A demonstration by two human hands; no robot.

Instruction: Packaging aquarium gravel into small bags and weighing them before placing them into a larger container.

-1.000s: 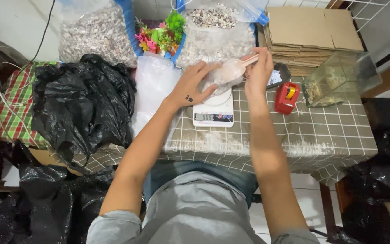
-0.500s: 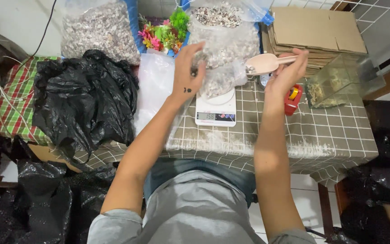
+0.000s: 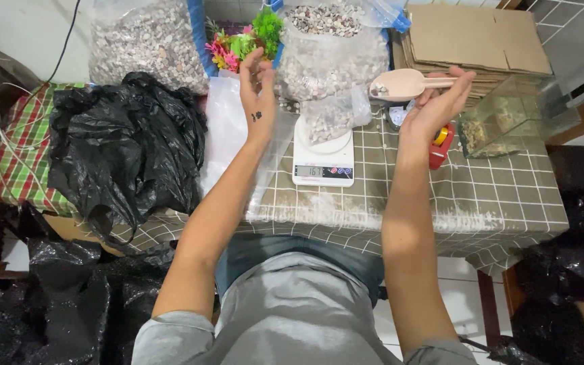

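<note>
Pink scoop (image 3: 405, 84) w/ few pebbles in right hand (image 3: 437, 105), over gravel bag (image 3: 329, 116) on scale (image 3: 323, 157)

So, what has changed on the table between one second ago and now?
The right hand lifted the pale scoop off the small bag on the scale and carried it right, level, a few stones still in it. The left hand let go of the small bag and rose to the big gravel bag. The scale, black plastic bags and glass tank stayed put.
</note>
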